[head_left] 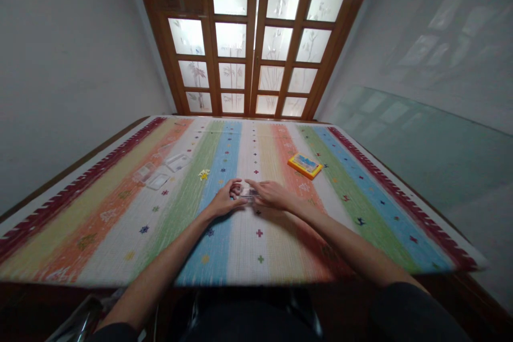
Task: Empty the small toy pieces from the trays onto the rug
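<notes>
1. Across the whole table: one woven-look tablecloth (172,224), striped in dark red, yellow, orange, white, green and blue, scattered with small star, cross and tree motifs.
2. On the left part of the cloth: a group of clear, rectangular, shallow plastic containers (157,181), lying near one another; exact number hard to tell, their edges fading into the stripes.
3. Right of these, on the green stripe beside the blue: a small loose cluster of yellow and whitish pieces (204,174); single shapes too small to tell.
4. At centre, left side: the left hand (226,197), bare, forearm reaching in from the lower left; fingers curled, thumb extended, grasping the near end of item 5.
5. Between the two hands, over the central white stripe: a small, clear, flat piece (249,192), shiny, partly covered by fingers; outline blurred.
6. Beyond the table, at middle: wooden doors (254,85), brown, with frosted panes bearing plant designs.
7. At centre, right side: the right hand (270,195), bare, index finger stretched over the piece, gripping its right end; remaining fingers partly hidden.
8. Farther right, on the orange and white stripes: a flat yellow-orange rectangular box (305,165) with a blue picture on top, apart from both hands.
</notes>
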`<state>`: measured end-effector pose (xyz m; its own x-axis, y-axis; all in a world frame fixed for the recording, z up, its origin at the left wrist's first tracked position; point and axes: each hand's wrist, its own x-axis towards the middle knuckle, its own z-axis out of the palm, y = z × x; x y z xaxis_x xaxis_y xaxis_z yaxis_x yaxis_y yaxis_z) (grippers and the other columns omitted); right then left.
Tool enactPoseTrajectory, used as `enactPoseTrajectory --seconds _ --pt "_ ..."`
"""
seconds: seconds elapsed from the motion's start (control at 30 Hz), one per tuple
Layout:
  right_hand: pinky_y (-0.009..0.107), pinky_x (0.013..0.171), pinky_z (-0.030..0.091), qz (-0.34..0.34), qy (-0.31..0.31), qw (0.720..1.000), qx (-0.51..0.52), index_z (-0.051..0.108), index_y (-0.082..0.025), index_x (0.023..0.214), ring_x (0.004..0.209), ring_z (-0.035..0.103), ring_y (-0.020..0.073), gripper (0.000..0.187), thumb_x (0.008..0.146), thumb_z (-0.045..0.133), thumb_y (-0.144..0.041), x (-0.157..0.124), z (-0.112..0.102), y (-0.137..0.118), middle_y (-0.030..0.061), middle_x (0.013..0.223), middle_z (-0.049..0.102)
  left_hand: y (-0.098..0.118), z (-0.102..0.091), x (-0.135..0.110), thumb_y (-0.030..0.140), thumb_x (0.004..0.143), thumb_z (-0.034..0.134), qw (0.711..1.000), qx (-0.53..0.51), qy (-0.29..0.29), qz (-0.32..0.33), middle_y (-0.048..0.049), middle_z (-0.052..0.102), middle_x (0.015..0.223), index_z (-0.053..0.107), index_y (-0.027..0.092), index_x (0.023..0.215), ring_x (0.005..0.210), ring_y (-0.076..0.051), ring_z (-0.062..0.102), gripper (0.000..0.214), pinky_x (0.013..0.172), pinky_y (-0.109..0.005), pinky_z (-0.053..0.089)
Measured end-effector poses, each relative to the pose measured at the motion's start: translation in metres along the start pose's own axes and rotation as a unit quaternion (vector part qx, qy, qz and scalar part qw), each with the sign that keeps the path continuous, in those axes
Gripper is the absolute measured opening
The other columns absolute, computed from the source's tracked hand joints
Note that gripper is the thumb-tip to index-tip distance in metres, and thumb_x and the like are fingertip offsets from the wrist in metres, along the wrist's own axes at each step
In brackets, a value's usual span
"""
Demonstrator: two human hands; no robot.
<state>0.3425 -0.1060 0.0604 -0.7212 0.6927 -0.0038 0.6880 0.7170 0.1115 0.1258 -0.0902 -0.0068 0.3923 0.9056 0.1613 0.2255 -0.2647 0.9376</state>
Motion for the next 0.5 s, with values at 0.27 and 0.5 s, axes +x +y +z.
enactPoseTrajectory --seconds 0.27,0.5 --pt "0.041 0.08 0.053 -0.095 0.07 0.985 -0.128 0.05 -0.001 0.133 0.1 0.067 0.0287 0.036 0.103 0.035 -0.015 -0.006 0.024 -0.008 0.0253 0.113 0.067 0.005 0.005 0.001 0.032 0.074 0.079 1.0 0.016 -0.005 -0.005 -0.0099 0.065 0.113 0.051 0.017 0.128 0.077 -0.013 0.059 0.063 0.079 -0.034 0.054" --pt "0.043 0.078 0.053 -0.128 0.086 0.977 -0.148 0.051 0.003 0.132 0.097 0.067 0.03 0.039 0.101 0.033 -0.011 -0.005 0.025 -0.006 0.0276 0.111 0.067 0.006 0.008 0.002 0.025 0.072 0.078 1.0 0.0 0.003 0.007 -0.0093 0.065 0.112 0.055 0.016 0.119 0.085 -0.015 0.063 0.053 0.082 -0.034 0.055"
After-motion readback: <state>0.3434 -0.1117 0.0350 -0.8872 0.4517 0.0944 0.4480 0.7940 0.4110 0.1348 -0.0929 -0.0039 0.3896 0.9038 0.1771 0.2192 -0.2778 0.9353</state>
